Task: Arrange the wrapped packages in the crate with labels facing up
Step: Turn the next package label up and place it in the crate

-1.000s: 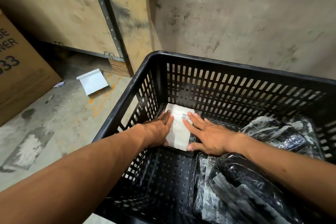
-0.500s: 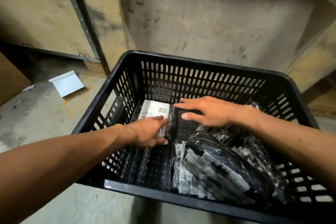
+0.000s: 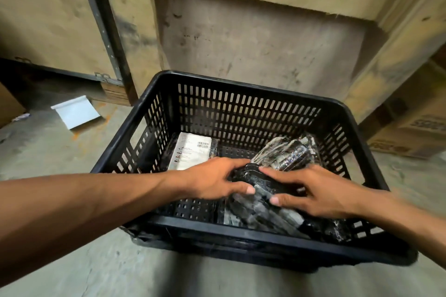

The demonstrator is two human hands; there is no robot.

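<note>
My left hand (image 3: 217,179) and right hand (image 3: 313,191) are both curled onto the same wrapped package (image 3: 261,190), a dark bundle in glossy film near the front right of the black crate (image 3: 241,236). My left thumb and fingers clasp its near-left end, and my right fingers are spread over its top with the thumb tucked against its side. I cannot see a label on it from here, so I judge it needs turning over.

The film looks slick and loose, so what worries me most is my hands sliding on the wrap instead of shifting what is inside. If I squeeze only the film, it could stretch or tear, or the bundle could drop out of my hold.

Another wrapped package (image 3: 287,152) lies just behind this one, touching or nearly so. Rolling mine carelessly could drag that one along or shove it against the far wall.

The labelled package (image 3: 190,152) sits flat at the back left with its white label up. It is just beside my left wrist, so a wide sweep of that arm could nudge it askew or flip a corner.

The open floor of the crate in front of it looks like the safest landing spot, provided I check the label side before letting go.
</note>
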